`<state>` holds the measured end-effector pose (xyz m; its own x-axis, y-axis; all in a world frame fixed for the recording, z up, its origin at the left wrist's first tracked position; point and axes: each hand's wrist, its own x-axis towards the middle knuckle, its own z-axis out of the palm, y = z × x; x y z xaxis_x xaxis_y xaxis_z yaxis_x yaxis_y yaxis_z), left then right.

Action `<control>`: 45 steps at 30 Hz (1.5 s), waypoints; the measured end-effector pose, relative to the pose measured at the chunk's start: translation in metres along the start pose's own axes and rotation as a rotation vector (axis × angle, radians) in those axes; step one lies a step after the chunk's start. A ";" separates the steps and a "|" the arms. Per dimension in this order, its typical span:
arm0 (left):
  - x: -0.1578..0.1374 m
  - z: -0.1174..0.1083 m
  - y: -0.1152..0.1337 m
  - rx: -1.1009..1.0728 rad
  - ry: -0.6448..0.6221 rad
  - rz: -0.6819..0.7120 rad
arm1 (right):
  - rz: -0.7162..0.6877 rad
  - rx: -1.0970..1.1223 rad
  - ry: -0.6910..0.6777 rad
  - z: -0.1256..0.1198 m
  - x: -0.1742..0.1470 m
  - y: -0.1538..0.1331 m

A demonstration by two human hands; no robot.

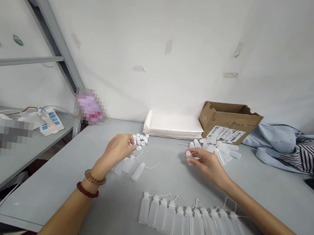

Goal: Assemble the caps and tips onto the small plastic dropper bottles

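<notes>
Bottles (pixel 179 223) lie rowed at the frame's lower right while my right hand (pixel 207 164) pinches a small white piece (pixel 188 154) and my left hand (pixel 119 146), grip unclear, touches central caps (pixel 143 141) a careless knuckle could scatter.

Our left forearm (pixel 66 213) slants up from the bottom left of the frame; our left hand (pixel 118 147) lies near the centre, back upward, fingers bent. Our right forearm (pixel 269 213) enters from the lower right, our right hand (pixel 207 164) right of centre, thumb and forefinger curved toward each other.
</notes>
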<state>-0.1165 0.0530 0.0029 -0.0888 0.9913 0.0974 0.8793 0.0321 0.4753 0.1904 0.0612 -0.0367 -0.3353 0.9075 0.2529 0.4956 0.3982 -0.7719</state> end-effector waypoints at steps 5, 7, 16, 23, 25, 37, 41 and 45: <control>0.000 -0.012 0.009 -0.171 0.096 0.006 | -0.001 0.007 0.069 -0.013 -0.006 -0.018; -0.007 -0.010 0.023 -0.321 0.058 0.051 | -0.036 -0.002 0.074 -0.014 -0.011 -0.033; -0.060 0.025 0.085 -0.932 -0.310 0.164 | -0.244 -0.044 0.048 0.011 -0.042 -0.071; -0.064 0.034 0.086 -0.964 -0.273 0.140 | -0.178 -0.092 0.149 0.016 -0.046 -0.062; -0.064 0.037 0.086 -0.996 -0.271 0.141 | -0.195 -0.127 0.171 0.018 -0.047 -0.060; -0.060 0.033 0.077 -0.836 -0.389 0.459 | -0.045 0.045 -0.109 0.011 -0.048 -0.066; -0.059 0.034 0.077 -0.898 -0.458 0.426 | 0.025 0.236 -0.167 0.009 -0.044 -0.067; -0.058 0.034 0.078 -0.907 -0.403 0.327 | -0.191 -0.026 0.009 0.015 -0.045 -0.056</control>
<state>-0.0267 0.0021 0.0042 0.3998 0.9087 0.1197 0.1362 -0.1880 0.9727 0.1659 -0.0042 -0.0134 -0.4182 0.8164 0.3982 0.4447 0.5663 -0.6940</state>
